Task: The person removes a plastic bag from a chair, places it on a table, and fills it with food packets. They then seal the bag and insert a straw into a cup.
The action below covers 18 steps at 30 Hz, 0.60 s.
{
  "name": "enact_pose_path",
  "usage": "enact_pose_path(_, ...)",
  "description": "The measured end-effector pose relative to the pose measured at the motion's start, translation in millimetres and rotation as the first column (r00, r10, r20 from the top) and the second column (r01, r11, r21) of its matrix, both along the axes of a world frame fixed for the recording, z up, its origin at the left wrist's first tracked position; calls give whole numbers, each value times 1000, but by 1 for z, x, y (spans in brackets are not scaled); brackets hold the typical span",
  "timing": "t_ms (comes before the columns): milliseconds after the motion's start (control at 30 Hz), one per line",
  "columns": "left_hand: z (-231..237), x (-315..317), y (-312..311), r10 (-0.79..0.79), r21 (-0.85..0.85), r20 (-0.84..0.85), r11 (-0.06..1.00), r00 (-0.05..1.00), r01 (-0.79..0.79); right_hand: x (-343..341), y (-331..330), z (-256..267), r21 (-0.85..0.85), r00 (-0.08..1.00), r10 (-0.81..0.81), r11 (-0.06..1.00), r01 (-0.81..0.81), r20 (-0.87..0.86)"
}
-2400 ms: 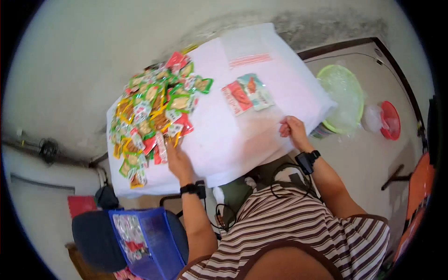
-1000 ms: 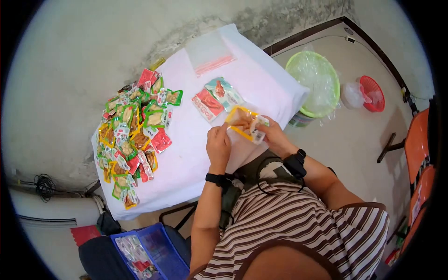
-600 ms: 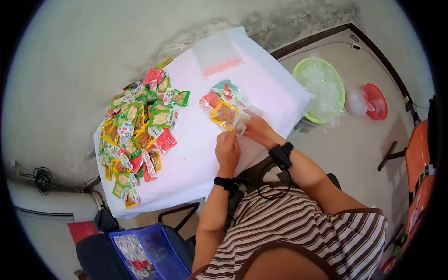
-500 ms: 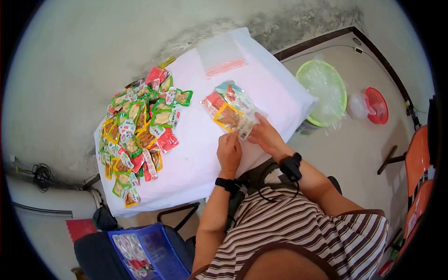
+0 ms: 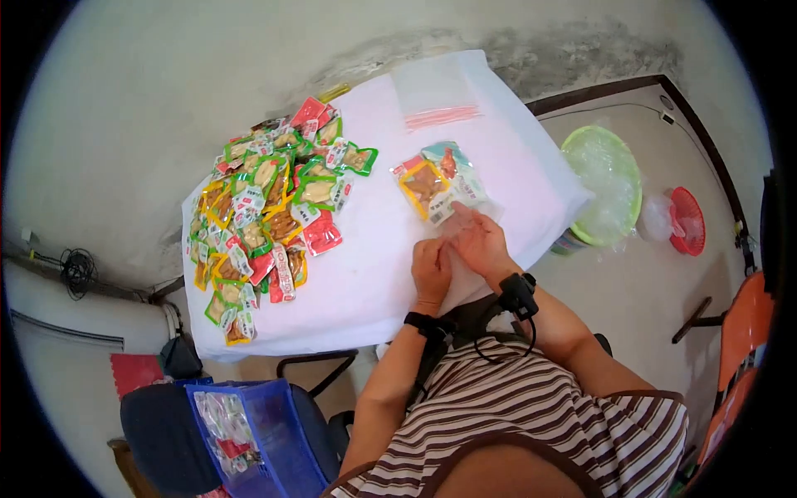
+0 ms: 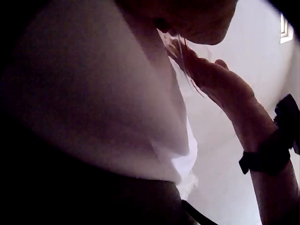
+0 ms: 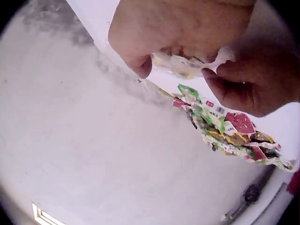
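- Near edge of tabletop (image 5: 374, 278): film of clear bag (image 7: 176, 66) pinched by left hand (image 5: 432, 270) and, apparently, by right hand (image 5: 483, 242).
- Clinging layers judged likely; thin film best rolled between fingertips, tension kept light.
- Just beyond: yellow-edged packet (image 5: 425, 184) laid overlapping teal packet (image 5: 448, 158); easily dislodged if film is tugged.
- Left edge: packet heap (image 5: 274, 195), well apart.
- Beyond right edge: green tub (image 5: 638, 191).
- Far edge: red-striped bags (image 5: 438, 87), laid flat.
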State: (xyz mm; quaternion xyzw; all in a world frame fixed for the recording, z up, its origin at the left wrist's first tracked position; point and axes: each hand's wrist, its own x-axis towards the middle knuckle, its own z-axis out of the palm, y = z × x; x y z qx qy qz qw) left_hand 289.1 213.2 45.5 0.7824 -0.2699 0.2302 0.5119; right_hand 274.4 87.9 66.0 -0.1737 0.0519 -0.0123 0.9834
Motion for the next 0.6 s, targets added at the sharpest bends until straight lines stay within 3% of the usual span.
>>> enact_pose_path(133, 1, -4, -4, -15, -7, -13, 1000, 1000, 15, 16, -3, -5, 81, 997, 9, 997, -3, -79)
enact_pose_path(200, 4, -6, -6, -11, -31, -51, 999, 999, 10, 24, -4, -12, 173, 1000, 17, 985, -18, 8)
enact_pose_path(333, 9, -6, -5, -31, 2, -14, 1000, 999, 31, 32, 1, -3, 107, 1000, -1, 994, 1, -2)
enact_pose_path(400, 11, -7, -4, -62, 39, -42, 997, 997, 63, 37, 2, -4, 89, 997, -11, 996, 4, 77)
enact_pose_path(533, 12, -3, 3, -147, 24, -132, 988, 980, 151, 33, -3, -7, 77, 998, -10, 997, 6, 54)
enact_pose_path(600, 15, 16, 18, -13, 17, 53, 1000, 998, 12, 20, -6, 4, 6, 992, -15, 1000, 15, -123)
